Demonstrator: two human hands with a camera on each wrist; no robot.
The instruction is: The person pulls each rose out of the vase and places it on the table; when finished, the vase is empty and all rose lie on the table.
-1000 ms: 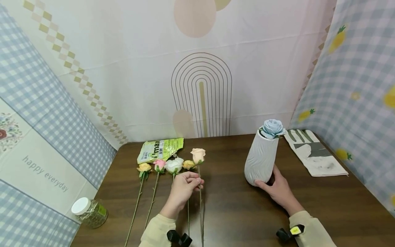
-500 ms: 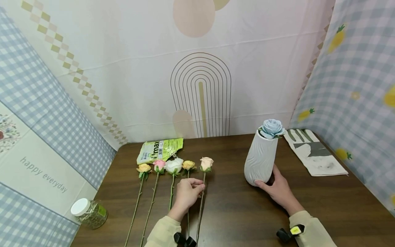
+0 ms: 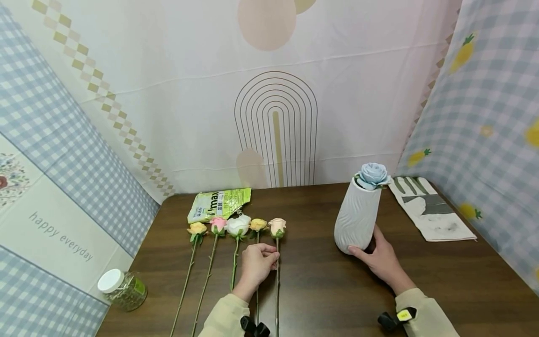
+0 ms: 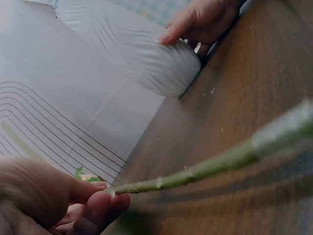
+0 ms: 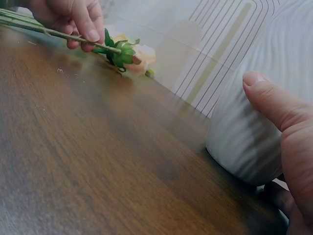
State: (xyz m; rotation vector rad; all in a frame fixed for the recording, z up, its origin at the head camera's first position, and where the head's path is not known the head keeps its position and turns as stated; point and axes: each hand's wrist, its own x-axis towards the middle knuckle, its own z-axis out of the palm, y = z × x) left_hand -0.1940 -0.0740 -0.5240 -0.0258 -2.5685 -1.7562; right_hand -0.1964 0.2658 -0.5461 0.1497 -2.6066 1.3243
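Between thumb and fingers my left hand [image 3: 257, 263] pinches the stem of a pale peach artificial rose [image 3: 277, 227], close above the table. In the left wrist view its green stem [image 4: 215, 169] runs from the fingertips toward the camera. My right hand [image 3: 384, 260] grips the lower part of a white ribbed vase [image 3: 357, 217], thumb in front. A light blue rose [image 3: 374, 175] stands in the vase's mouth. Left of the peach rose lie a yellow rose [image 3: 258, 225], a white rose [image 3: 238, 226], a pink rose [image 3: 218, 225] and an orange-yellow rose [image 3: 197, 228], stems toward me.
Behind the flower heads lies a green and white packet [image 3: 219, 204]. A clear jar [image 3: 126, 291] with a white lid stands at the left table edge. At the right back lies a folded cloth [image 3: 433, 208]. Patterned cloth hangs behind and on both sides.
My left hand has brought the peach rose down and slightly toward me, its head now level with the row of roses. My right hand and the vase have stayed in place.
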